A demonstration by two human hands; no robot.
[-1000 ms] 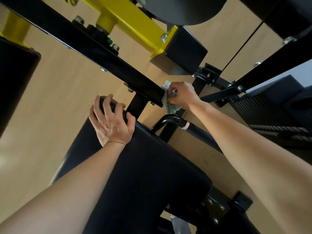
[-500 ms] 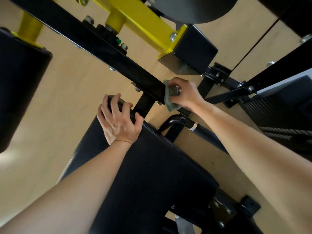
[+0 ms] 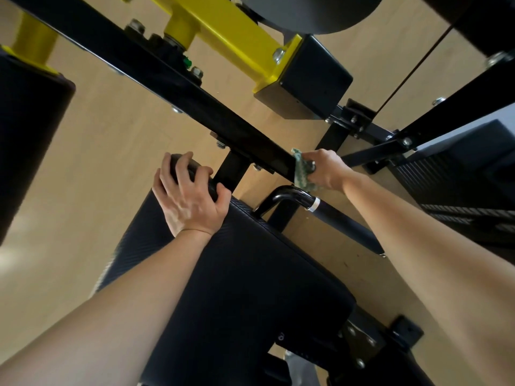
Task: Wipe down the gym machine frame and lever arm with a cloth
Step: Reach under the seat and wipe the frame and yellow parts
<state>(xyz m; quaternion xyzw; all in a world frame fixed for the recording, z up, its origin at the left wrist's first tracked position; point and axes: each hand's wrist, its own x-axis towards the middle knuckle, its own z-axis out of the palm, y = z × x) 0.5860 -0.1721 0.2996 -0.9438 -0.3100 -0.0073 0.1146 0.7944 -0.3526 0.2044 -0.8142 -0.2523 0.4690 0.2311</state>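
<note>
Cloth point(image 3: 301, 174): 1 small rag, green-and-white woven pattern, bunched into a wad. It sits just off centre toward 2 o'clock, pressed vs. the lower end of the black frame beam point(image 3: 195, 107). Right hand point(image 3: 326, 169) holds the cloth, fingers curled tight round it.

Beam = glossy black square steel tube, running diag. from 10 o'clock to centre, w/ several hex nuts along its edges. Yellow lever arm point(image 3: 231, 32) at 12 o'clock is a smooth painted square tube. It ends at a matte black box cap point(image 3: 312, 79), w/ 1 bolt at the joint. A round yellow tube point(image 3: 30, 43) shows at 10 o'clock.

Left hand point(image 3: 186, 200) is centre-left, fingers wrapped over the rounded top edge of the seat pad point(image 3: 250, 288), gripping it. Pad is black vinyl w/ fine ribbed grain and a stitched seam, running from centre to 6 o'clock.

1 bent handle bar point(image 3: 287, 195) lies just under the cloth. It is a glossy black tube w/ 1 chrome ring, then a matte sleeve toward 4 o'clock. 1 black roller pad point(image 3: 28, 140) at 9 o'clock, cylindrical. Ribbed black block point(image 3: 459, 190) at 3 o'clock, blurred. 1 thin cable point(image 3: 418, 59) at 1 o'clock. Floor point(image 3: 111, 162) is pale, wood-look. 2 bare forearms come in from 7 and 4 o'clock.
</note>
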